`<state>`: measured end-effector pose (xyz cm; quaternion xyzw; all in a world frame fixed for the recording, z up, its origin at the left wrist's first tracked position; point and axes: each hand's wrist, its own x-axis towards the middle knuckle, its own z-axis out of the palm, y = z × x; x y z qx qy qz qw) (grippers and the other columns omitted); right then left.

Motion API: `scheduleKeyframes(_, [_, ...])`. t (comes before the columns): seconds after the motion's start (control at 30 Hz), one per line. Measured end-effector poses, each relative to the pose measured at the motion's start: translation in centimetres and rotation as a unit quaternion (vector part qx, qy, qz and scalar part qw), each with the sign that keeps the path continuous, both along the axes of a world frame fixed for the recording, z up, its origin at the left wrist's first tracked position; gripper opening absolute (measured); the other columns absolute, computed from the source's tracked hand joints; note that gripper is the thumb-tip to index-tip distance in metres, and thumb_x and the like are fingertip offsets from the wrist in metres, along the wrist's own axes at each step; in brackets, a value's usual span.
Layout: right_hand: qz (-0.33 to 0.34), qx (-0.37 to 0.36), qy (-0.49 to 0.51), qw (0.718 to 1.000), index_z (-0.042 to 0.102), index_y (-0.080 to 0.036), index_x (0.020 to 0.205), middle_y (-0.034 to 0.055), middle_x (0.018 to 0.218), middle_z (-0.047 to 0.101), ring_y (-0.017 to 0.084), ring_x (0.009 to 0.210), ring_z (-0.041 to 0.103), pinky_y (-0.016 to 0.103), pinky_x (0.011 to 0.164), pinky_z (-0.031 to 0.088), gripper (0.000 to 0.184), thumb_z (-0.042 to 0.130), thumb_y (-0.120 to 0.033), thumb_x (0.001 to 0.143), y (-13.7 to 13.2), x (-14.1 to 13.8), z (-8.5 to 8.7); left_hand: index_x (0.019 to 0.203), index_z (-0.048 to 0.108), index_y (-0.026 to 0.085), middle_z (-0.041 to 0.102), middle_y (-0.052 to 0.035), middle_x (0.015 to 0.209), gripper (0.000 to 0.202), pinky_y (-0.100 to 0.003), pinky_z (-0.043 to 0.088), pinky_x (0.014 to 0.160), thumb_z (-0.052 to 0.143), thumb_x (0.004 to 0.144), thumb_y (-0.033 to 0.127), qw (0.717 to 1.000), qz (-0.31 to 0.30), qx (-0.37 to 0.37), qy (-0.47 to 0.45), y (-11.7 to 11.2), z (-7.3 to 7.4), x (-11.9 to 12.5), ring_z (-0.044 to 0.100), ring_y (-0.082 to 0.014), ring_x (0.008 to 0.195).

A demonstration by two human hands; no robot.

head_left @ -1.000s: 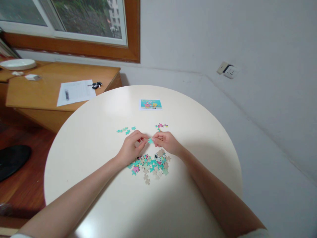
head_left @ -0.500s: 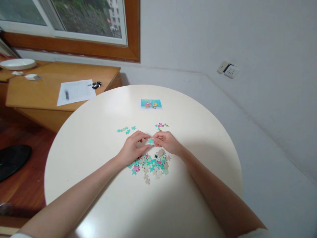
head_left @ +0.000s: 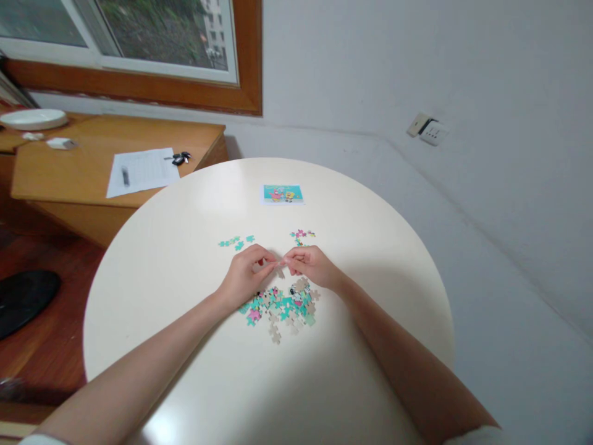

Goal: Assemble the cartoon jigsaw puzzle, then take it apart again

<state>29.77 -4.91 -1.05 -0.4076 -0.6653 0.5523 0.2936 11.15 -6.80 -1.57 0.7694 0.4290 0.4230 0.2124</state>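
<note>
My left hand and my right hand meet fingertip to fingertip above the round cream table. Both pinch a small puzzle piece between them; it shows its pale back side. Just below my hands lies a heap of loose puzzle pieces, teal, pink and tan. A few teal pieces lie apart at the left, and a small pink and teal cluster sits just beyond my right hand. A picture card with cartoon figures lies farther back.
A wooden desk stands at the back left with a printed sheet, keys and a white plate. A window is above it. White walls with a socket close the right side. A dark round object lies on the floor.
The piece held between my fingertips showed teal before; now its pale back faces up. My hands have stayed in nearly the same place.
</note>
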Motion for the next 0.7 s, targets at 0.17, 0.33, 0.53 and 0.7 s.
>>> scheduleKeyframes(0.17, [0.004, -0.001, -0.005, 1.0, 0.061, -0.015, 0.073, -0.0035, 0.054, 0.052, 0.008, 0.05, 0.045, 0.022, 0.049, 0.033, 0.029, 0.06, -0.044, 0.073, 0.0, 0.0, -0.1, 0.068, 0.061, 0.017, 0.059, -0.0002, 0.065, 0.013, -0.024, 0.041, 0.058, 0.06, 0.08, 0.022, 1.0, 0.006, -0.002, 0.008, 0.1, -0.1, 0.0, 0.051, -0.0108, 0.061])
scheduleKeyframes(0.33, [0.019, 0.015, -0.003, 1.0, 0.062, -0.015, 0.077, -0.0025, 0.059, 0.054, 0.009, 0.056, 0.049, 0.024, 0.055, 0.039, 0.025, 0.062, -0.04, 0.072, 0.3, 0.4, -0.4, 0.068, 0.061, 0.016, 0.059, 0.0001, 0.065, 0.011, -0.023, 0.041, 0.058, 0.06, 0.079, 0.02, 1.0, 0.005, -0.011, 0.015, 0.0, 0.1, 0.0, 0.05, -0.0104, 0.06])
scheduleKeyframes(0.53, [0.087, 0.144, -0.129, 0.977, 0.065, -0.015, 0.08, -0.0007, 0.07, 0.056, 0.01, 0.063, 0.049, 0.024, 0.061, 0.041, 0.017, 0.07, -0.025, 0.067, 0.2, 1.3, 0.1, 0.069, 0.061, 0.016, 0.058, 0.0002, 0.065, 0.009, -0.023, 0.04, 0.059, 0.059, 0.078, 0.017, 0.999, 0.013, -0.023, 0.029, 0.1, -0.1, 0.0, 0.049, -0.0103, 0.061])
scheduleKeyframes(0.7, [0.105, 0.201, -0.195, 0.954, 0.066, -0.014, 0.081, 0.001, 0.074, 0.058, 0.011, 0.069, 0.051, 0.024, 0.065, 0.042, 0.019, 0.074, -0.022, 0.065, -0.1, 1.3, 0.6, 0.069, 0.061, 0.016, 0.059, 0.0004, 0.066, 0.01, -0.023, 0.04, 0.058, 0.057, 0.078, 0.017, 0.998, 0.013, -0.034, 0.041, 0.2, -0.3, 0.0, 0.05, -0.0102, 0.061])
